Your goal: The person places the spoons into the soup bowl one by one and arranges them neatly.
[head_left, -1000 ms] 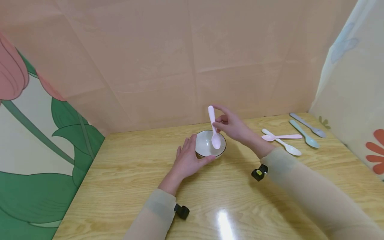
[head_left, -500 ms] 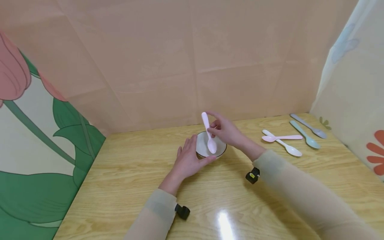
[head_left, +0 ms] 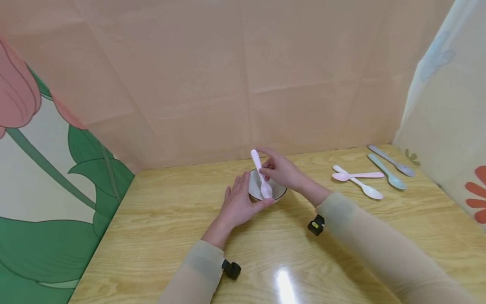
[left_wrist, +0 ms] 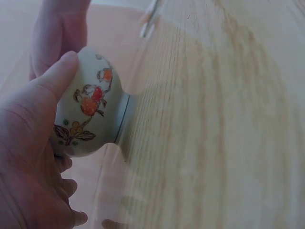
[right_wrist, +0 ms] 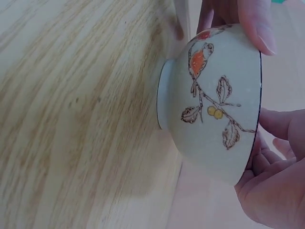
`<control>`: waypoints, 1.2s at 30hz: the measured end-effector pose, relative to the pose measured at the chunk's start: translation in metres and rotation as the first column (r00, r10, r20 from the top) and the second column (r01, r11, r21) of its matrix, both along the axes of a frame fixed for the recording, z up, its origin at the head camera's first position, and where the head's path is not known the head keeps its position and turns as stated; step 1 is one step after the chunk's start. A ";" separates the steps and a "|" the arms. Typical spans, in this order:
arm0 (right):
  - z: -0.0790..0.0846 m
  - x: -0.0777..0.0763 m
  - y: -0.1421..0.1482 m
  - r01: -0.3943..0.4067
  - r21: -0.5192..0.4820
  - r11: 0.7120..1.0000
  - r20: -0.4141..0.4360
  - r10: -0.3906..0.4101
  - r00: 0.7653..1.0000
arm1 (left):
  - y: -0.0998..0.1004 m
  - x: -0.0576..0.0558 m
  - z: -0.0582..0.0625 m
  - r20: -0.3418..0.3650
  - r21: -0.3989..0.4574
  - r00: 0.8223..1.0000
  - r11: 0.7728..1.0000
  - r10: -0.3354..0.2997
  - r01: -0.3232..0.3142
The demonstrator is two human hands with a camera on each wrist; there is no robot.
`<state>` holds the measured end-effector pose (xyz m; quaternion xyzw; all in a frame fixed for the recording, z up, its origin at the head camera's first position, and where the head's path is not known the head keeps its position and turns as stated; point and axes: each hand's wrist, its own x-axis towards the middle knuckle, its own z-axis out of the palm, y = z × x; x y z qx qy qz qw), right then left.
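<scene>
In the head view a small white bowl (head_left: 280,194) with a dark rim stands on the wooden table. My left hand (head_left: 238,203) holds it from the left, with the thumb along the near rim and fingers at the far left side. My right hand (head_left: 282,171) pinches a pale pink spoon (head_left: 262,176), handle up and scoop down over the bowl's inside. Whether the scoop touches the bowl cannot be told. Both wrist views show the bowl's painted fruit-and-leaf outer wall (right_wrist: 209,102); the spoon is hidden there.
To the right lie a pink spoon (head_left: 360,175) crossed over a white spoon (head_left: 370,192), a green spoon (head_left: 387,172) and a grey spoon (head_left: 391,159). A peach sheet (head_left: 190,84) hangs behind the table (head_left: 171,219). Printed panels stand at both sides.
My right hand has moved left and down with the pink spoon, bringing its scoop lower, close to the left thumb at the near rim. The left hand and bowl have stayed in place.
</scene>
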<state>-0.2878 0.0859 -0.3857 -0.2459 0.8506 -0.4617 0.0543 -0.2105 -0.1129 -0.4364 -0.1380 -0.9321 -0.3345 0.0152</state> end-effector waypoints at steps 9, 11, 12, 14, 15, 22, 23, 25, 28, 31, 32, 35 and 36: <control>-0.003 0.000 -0.004 0.011 0.064 0.998 0.002 -0.011 1.000 | -0.001 0.000 0.000 0.024 -0.013 1.000 1.000 -0.001 0.001; -0.003 0.000 -0.005 0.016 0.079 0.997 -0.001 -0.016 1.000 | -0.001 0.000 0.000 0.024 -0.015 1.000 1.000 0.000 0.000; -0.003 0.000 -0.006 0.019 0.087 0.996 -0.003 -0.019 1.000 | -0.001 0.001 0.000 0.026 -0.014 1.000 1.000 0.001 0.000; -0.004 0.000 -0.007 0.027 0.099 0.995 -0.009 -0.026 1.000 | -0.001 0.001 0.000 0.019 -0.008 1.000 1.000 0.000 0.001; -0.004 0.000 -0.008 0.032 0.105 0.994 -0.013 -0.031 0.999 | -0.001 0.001 0.000 0.018 -0.006 1.000 1.000 0.000 0.001; -0.008 -0.001 -0.013 0.081 0.160 0.984 -0.032 -0.076 0.997 | -0.001 0.001 -0.001 -0.001 0.005 1.000 1.000 -0.009 0.009; -0.008 -0.001 -0.013 0.084 0.169 0.982 -0.038 -0.079 0.996 | -0.001 0.001 -0.001 -0.002 0.006 1.000 1.000 -0.010 0.010; -0.008 0.000 -0.015 0.091 0.184 0.979 -0.046 -0.084 0.995 | -0.001 0.001 -0.001 -0.008 0.007 1.000 1.000 -0.012 0.012; -0.008 0.001 -0.016 0.099 0.198 0.975 -0.061 -0.088 0.994 | -0.001 0.002 -0.001 -0.005 0.008 1.000 1.000 -0.011 0.011; -0.008 0.001 -0.017 0.110 0.214 0.971 -0.077 -0.096 0.992 | -0.001 0.002 0.000 -0.010 0.010 1.000 1.000 -0.010 0.010; -0.008 0.001 -0.018 0.114 0.219 0.969 -0.079 -0.098 0.992 | -0.001 0.002 0.000 -0.010 0.012 1.000 1.000 -0.010 0.010; -0.008 0.001 -0.018 0.121 0.225 0.967 -0.087 -0.104 0.991 | -0.001 0.002 0.000 -0.013 0.012 1.000 1.000 -0.008 0.009; -0.008 0.002 -0.018 0.122 0.221 0.968 -0.088 -0.105 0.991 | -0.001 0.002 0.000 -0.013 0.010 1.000 1.000 -0.008 0.008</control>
